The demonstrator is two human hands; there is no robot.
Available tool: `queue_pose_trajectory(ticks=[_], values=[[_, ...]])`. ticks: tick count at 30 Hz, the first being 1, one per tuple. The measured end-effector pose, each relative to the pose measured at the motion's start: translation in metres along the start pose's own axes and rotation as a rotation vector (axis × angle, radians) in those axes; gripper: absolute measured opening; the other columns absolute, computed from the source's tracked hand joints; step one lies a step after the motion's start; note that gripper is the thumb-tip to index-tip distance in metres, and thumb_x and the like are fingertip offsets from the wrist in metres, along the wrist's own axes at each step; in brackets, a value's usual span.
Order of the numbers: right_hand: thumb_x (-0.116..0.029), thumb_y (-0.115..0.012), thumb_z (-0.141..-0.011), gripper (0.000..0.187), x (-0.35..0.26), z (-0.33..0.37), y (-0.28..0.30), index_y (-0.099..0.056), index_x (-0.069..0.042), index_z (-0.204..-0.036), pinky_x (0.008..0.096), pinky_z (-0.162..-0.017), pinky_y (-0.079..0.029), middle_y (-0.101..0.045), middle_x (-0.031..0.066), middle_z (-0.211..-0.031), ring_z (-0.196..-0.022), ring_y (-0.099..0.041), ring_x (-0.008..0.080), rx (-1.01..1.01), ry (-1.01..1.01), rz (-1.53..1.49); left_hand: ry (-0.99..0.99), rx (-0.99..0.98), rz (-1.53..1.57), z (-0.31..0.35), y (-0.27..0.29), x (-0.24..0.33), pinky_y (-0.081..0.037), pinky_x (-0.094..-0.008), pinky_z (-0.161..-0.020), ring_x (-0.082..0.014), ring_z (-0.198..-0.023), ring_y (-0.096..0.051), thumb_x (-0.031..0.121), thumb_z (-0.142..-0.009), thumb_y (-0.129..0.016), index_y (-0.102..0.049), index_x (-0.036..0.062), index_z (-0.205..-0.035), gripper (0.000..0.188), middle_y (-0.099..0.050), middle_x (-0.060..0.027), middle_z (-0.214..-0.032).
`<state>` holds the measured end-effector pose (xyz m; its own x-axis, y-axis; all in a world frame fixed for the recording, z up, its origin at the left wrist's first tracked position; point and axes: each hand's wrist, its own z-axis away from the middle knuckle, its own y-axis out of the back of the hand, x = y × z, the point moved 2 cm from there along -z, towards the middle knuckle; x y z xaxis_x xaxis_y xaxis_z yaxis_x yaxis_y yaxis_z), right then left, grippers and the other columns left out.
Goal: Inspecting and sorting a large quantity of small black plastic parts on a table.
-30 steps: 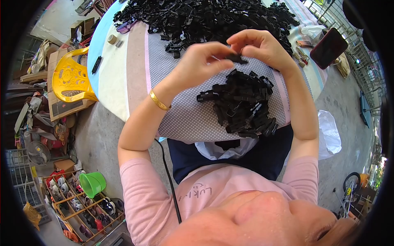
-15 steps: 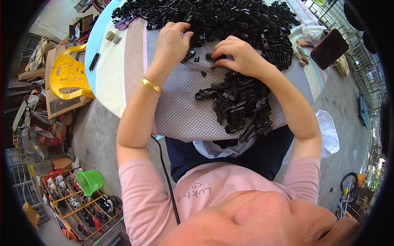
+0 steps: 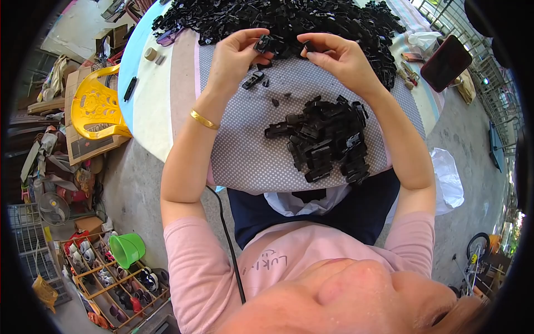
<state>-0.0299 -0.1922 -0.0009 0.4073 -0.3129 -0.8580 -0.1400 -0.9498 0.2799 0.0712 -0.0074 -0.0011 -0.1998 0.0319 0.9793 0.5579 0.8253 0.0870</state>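
My left hand [image 3: 238,55], with a gold bangle at the wrist, pinches a small black plastic part [image 3: 262,43] between thumb and fingertips. Opposite it, my right hand [image 3: 345,60] grips a smaller black piece [image 3: 306,47]. The two pieces are held apart, just in front of a big heap of black plastic parts [image 3: 311,22]. Below my hands, a single black part [image 3: 253,80] and a few tiny bits lie on the dotted cloth [image 3: 239,145]. A smaller pile of black parts [image 3: 325,139] sits nearer to me, by the table's front edge.
On the table's left are a long black piece [image 3: 130,88], a small round container [image 3: 150,54] and purple glasses [image 3: 167,38]. A dark phone [image 3: 446,64] stands at the right edge. A yellow chair [image 3: 97,106] is beside the table; a white bag [image 3: 445,181] hangs low at right.
My right hand has lifted away from the cloth with a small black piece and moved up and right. My left hand has turned, bringing its black part into view.
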Motion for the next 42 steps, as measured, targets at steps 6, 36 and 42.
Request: queue_pose_trajectory(ticks=[6,36,42], values=[[-0.006,-0.062,-0.082,0.032,-0.009,0.002,-0.002,-0.059,-0.006,-0.113,0.0245,-0.075,-0.052,-0.063,0.0071,-0.097,-0.086,-0.061,0.013,0.034,-0.038,-0.238,0.09,-0.035,0.102,0.011,-0.018,-0.002,-0.053,-0.024,-0.068,-0.0147,-0.075,-0.064,0.002,-0.085,-0.052,-0.056,-0.0007,-0.111,0.026,-0.065,-0.013,-0.091],[-0.003,-0.07,-0.072,0.015,-0.023,0.008,-0.011,-0.061,-0.002,-0.085,0.0263,-0.065,-0.052,-0.064,0.0086,-0.086,-0.076,-0.064,0.018,0.127,0.474,0.375,0.055,-0.162,0.161,0.028,-0.033,0.016,-0.056,-0.029,-0.073,-0.0214,-0.079,-0.066,0.013,-0.091,-0.05,-0.057,-0.0055,-0.108,0.026,-0.064,-0.0145,-0.09],[-0.004,-0.07,-0.072,0.017,-0.022,0.011,-0.012,-0.06,-0.002,-0.085,0.026,-0.064,-0.052,-0.062,0.0078,-0.09,-0.075,-0.062,0.0184,0.166,0.473,0.374,0.023,-0.164,0.221,0.03,-0.035,0.016,-0.054,-0.0256,-0.072,-0.0186,-0.08,-0.065,0.012,-0.087,-0.058,-0.056,-0.0074,-0.108,0.029,-0.065,-0.0143,-0.091]])
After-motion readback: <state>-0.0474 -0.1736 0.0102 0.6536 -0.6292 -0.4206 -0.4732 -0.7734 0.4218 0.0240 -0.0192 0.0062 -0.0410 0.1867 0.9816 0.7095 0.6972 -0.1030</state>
